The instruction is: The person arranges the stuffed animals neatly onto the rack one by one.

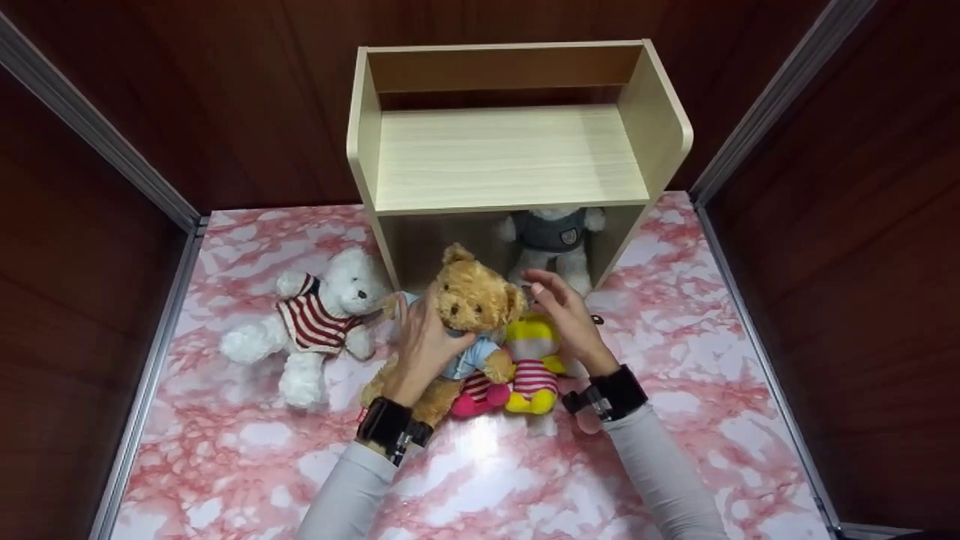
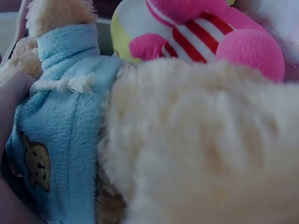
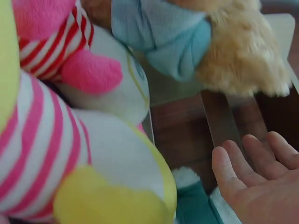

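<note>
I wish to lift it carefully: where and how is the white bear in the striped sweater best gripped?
Probably around its striped sweater, from above: the white bear lies with limbs spread and torso unobstructed, while the brown bear is near its head.

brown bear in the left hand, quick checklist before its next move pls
1. Left hand grips brown bear: ok, fingers and thumb around it.
2. Right hand free: ok, open beside the bear's head, holding nothing.
3. Lower compartment free of toys: not ok, a dark-shirted plush is at its right side.
4. Bear clear of pink plush and yellow plush: cannot tell, they overlap in view.
5. White bear outside the compartment: ok, lies to its left.
</note>
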